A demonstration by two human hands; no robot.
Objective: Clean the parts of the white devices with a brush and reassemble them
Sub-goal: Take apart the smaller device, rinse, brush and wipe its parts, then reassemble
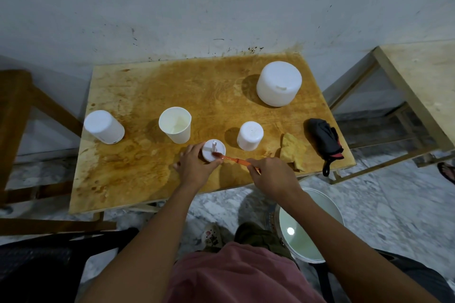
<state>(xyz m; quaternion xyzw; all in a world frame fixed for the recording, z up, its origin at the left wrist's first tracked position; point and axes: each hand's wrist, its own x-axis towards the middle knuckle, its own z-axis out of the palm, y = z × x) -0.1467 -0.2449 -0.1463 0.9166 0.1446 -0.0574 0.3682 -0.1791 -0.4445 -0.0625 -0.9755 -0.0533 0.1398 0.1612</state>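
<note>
Head view: near the table's (123,194) front edge, left hand (194,167) grips round part (213,153), right hand (272,176) brush (236,159).

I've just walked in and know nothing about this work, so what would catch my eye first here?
Front and centre, the left hand steadies a small round white plastic part with an upright stem while the right hand scrubs it with an orange toothbrush-like brush. Around them on the stained yellow-brown wooden table stand more white pieces, the biggest a large white plastic dome at the far right.
</note>
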